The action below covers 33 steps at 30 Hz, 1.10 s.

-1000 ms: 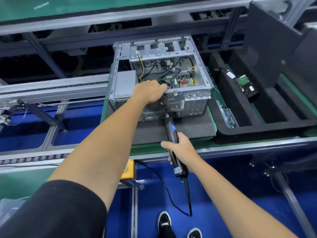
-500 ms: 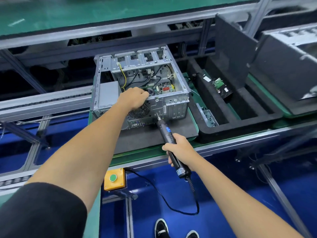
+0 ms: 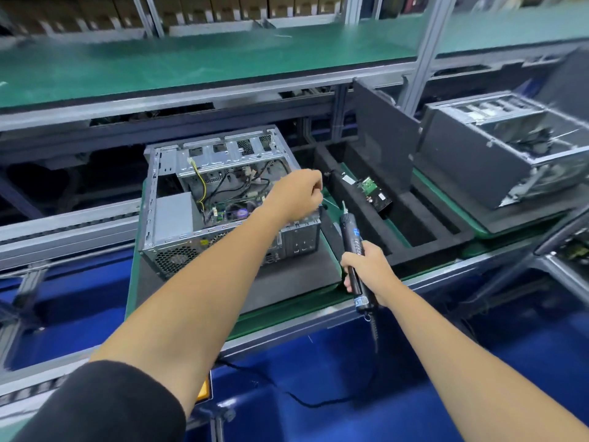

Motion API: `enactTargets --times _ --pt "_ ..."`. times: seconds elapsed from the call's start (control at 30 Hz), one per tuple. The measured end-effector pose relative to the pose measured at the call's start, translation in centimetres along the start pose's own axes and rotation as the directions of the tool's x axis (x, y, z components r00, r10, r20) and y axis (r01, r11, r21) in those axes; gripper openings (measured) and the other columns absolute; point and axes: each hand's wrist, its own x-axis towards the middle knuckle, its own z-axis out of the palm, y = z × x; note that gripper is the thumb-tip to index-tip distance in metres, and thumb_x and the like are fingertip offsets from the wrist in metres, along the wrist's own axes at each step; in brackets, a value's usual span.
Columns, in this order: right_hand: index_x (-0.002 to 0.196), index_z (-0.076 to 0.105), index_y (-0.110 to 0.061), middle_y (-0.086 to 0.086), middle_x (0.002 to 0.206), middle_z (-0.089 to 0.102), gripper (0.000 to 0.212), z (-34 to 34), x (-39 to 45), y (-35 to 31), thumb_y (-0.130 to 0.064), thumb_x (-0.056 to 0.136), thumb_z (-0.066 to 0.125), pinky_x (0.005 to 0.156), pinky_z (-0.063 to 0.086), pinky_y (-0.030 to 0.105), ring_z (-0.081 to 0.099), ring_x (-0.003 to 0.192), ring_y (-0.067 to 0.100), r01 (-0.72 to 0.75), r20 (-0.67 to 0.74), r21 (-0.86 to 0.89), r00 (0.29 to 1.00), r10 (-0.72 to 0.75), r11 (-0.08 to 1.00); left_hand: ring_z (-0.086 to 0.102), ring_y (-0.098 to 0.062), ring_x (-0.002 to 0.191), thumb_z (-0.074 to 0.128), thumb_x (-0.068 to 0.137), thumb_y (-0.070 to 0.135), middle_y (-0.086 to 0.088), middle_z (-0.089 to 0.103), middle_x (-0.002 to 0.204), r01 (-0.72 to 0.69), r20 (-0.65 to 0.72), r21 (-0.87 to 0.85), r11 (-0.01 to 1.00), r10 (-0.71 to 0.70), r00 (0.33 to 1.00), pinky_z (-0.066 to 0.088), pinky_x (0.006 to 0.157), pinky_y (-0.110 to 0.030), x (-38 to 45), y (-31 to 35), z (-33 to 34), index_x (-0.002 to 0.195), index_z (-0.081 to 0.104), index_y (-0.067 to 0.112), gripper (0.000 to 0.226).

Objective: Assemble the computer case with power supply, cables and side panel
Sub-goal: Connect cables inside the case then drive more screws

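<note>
A long shelf (image 3: pixel 191 68) with a green mat runs across the top, held by grey aluminium posts (image 3: pixel 424 55), with brown boxes (image 3: pixel 95 11) blurred behind it. Below, a conveyor rail (image 3: pixel 63 231) of grey metal stretches left, over a glossy blue floor (image 3: pixel 318 371). The light is even and cool.

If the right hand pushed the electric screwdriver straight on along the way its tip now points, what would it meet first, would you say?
Probably the black foam tray: the right hand holds the black electric screwdriver with its tip aimed up and away, beside the open grey metal computer case. Depth is unclear.
</note>
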Motion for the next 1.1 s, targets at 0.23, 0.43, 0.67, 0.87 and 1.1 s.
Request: enactTargets --times 0.23,0.43,0.67,0.87,1.1 --pt "0.090 0.046 -0.009 0.016 0.076 0.053 0.017 -4.1 4.5 -1.0 -0.008 0.084 0.062 0.048 0.049 0.033 0.055 0.048 0.026 0.039 -0.015 -0.081 0.999 -0.040 0.996 0.051 -0.028 0.085 0.043 0.087 0.005 -0.010 0.056 0.093 -0.015 0.132 -0.055 0.998 0.023 0.991 0.045 0.075 -0.040 3.0 4.1 6.5 0.090 0.056 0.006 0.013" --pt "0.096 0.051 -0.006 0.015 0.082 0.054 0.017 -9.6 10.7 -0.3 -0.008 0.084 0.063 0.050 0.050 0.033 0.056 0.054 0.026 -0.003 0.017 -0.096 1.000 0.005 0.995 0.056 -0.030 0.096 0.045 0.086 0.003 -0.013 0.060 0.105 0.126 0.330 0.047 0.991 -0.134 0.934 0.048 0.083 -0.043 7.5 4.4 12.0 0.098 0.060 0.005 0.019" --pt "0.097 0.052 -0.011 0.011 0.084 0.054 0.016 -12.7 16.4 0.0 -0.010 0.086 0.062 0.066 0.054 0.043 0.056 0.064 0.027 -0.006 0.191 -0.159 0.981 0.037 0.987 0.053 -0.029 0.104 0.046 0.087 0.006 -0.013 0.061 0.107 0.234 0.432 0.166 0.958 -0.284 0.856 0.048 0.087 -0.043 9.9 2.8 17.0 0.104 0.063 0.006 0.023" --pt "0.095 0.049 -0.011 0.011 0.076 0.054 0.018 -12.4 18.6 0.2 -0.008 0.083 0.063 0.043 0.049 0.028 0.056 0.041 0.018 -0.057 0.263 -0.165 0.960 0.100 0.985 0.052 -0.032 0.096 0.049 0.088 0.009 -0.019 0.059 0.097 0.092 0.503 0.303 0.948 -0.242 0.830 0.046 0.080 -0.043 11.0 3.2 20.1 0.081 0.055 0.004 0.011" --pt "0.100 0.050 -0.011 0.014 0.080 0.056 0.021 -12.3 20.2 0.7 -0.006 0.083 0.063 0.043 0.049 0.028 0.056 0.043 0.019 -0.086 0.270 -0.164 0.954 0.128 0.983 0.058 -0.026 0.105 0.052 0.089 0.009 -0.005 0.065 0.108 -0.033 0.554 0.515 0.857 -0.303 0.775 0.039 0.088 -0.034 12.2 3.0 23.9 0.105 0.061 0.015 0.019"
